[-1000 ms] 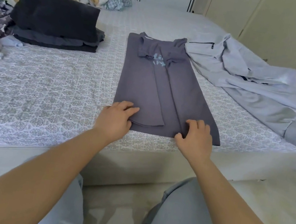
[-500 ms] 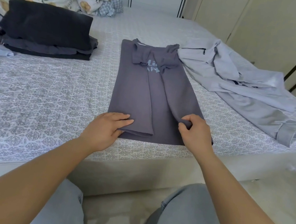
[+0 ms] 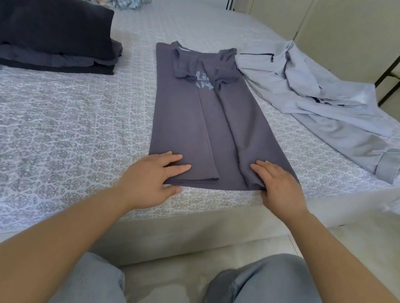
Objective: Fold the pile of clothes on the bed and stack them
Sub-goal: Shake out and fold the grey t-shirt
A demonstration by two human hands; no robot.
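Slate-purple cotton T-shirt, sides folded in, long axis running from bed's near edge toward far edge; left hand and right hand flat, fingers spread, pressing near hem corners, equally close.

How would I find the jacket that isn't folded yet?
Start at the bed and look to its right side, just past the long purple shirt. The light blue jacket sprawls there, crumpled, with a dark zip; it is the only unfolded, pale garment.
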